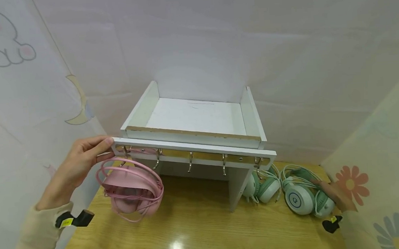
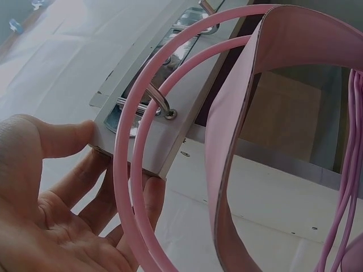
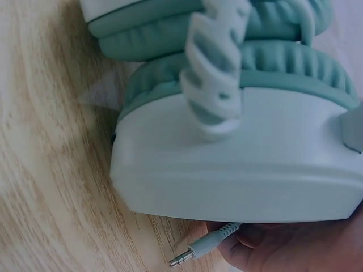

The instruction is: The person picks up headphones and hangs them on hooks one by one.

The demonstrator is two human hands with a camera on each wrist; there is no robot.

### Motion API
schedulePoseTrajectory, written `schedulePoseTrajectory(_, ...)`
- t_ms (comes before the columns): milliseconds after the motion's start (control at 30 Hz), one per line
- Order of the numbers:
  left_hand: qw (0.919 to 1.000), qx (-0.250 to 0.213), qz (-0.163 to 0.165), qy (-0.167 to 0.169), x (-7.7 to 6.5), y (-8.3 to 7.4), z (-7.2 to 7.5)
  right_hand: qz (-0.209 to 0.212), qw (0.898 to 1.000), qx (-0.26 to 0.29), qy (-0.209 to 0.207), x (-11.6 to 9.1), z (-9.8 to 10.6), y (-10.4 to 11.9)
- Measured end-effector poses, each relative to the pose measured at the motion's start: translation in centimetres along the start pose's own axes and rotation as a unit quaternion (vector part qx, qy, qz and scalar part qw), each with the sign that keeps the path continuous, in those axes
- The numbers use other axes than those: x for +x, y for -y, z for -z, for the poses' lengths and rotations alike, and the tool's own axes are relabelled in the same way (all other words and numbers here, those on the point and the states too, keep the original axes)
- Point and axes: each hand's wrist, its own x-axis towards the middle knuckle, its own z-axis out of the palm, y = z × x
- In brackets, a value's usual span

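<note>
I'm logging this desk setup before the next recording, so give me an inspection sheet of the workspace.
Surface: wooden table, glossy, with a light glare.
Job's things: pink headphones hang on the leftmost hook of the white hook rack; mint headphones lie on the table at the right; a second mint pair hangs from the rightmost hook.
Clutter: nothing seen.
Grippers: left hand holds the rack's left end; right hand holds the mint headphones lying on the table.
Cables: pink cable looped with its headphones; mint cable's jack plug lies by the right hand.
Surroundings: white sheeting with cartoon and flower prints.
</note>
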Motion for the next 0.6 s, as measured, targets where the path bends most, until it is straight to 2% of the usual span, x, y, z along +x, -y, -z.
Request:
schedulePoseTrajectory(167, 1.0, 0.004, 0.001, -0.004, 0.2, -0.1, 0.0, 0.007, 1.0, 0.006, 0.004, 0.0, 0.0, -0.1)
schedulePoseTrajectory(267, 1.0, 0.006, 0.002, -0.002, 0.3, 0.0, -0.1, -0.019, 1.0, 0.018, 0.003, 0.0, -0.1, -0.3)
schedulePoseTrajectory(400, 1.0, 0.008, 0.002, 0.0, 0.4, 0.1, 0.0, -0.032, 0.999, 0.042, 0.01, 0.0, -0.2, -0.8)
schedulePoseTrajectory(600, 1.0, 0.007, 0.001, -0.002, 0.4, 0.2, 0.1, -0.038, 0.998, 0.046, -0.025, 0.1, -0.4, -1.4)
